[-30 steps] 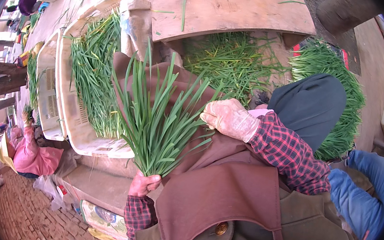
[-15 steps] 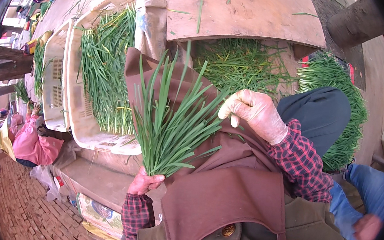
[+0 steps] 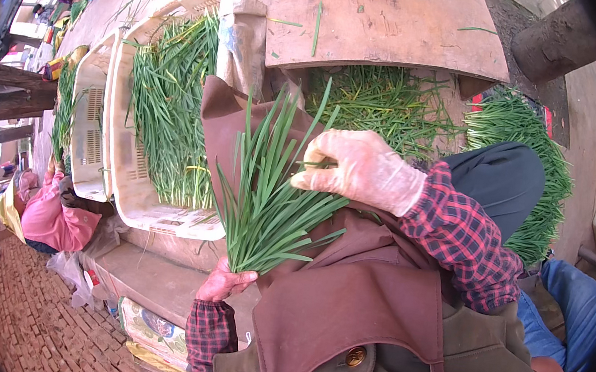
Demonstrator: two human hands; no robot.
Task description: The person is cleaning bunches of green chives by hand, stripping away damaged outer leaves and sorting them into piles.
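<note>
My left hand (image 3: 226,281) is closed round the base of a bunch of garlic chives (image 3: 265,212), whose long green leaves fan upward over my brown apron (image 3: 344,294). At the right side of the fan, my right hand (image 3: 367,170), in a thin whitish glove, is closed with thumb and forefinger pinching some of the leaves. Just how many leaves it grips cannot be made out.
A white plastic crate (image 3: 112,150) of garlic chives stands at the left. Ahead is a low wooden table (image 3: 397,25), with loose leaves (image 3: 377,107) under it. A chive heap (image 3: 513,137) lies right. People in pink (image 3: 62,222) and blue jeans (image 3: 578,306) sit nearby.
My right hand has moved left, from beside the leaf tips into the fan of the bunch, and now pinches leaves there. My left hand stays at the base.
</note>
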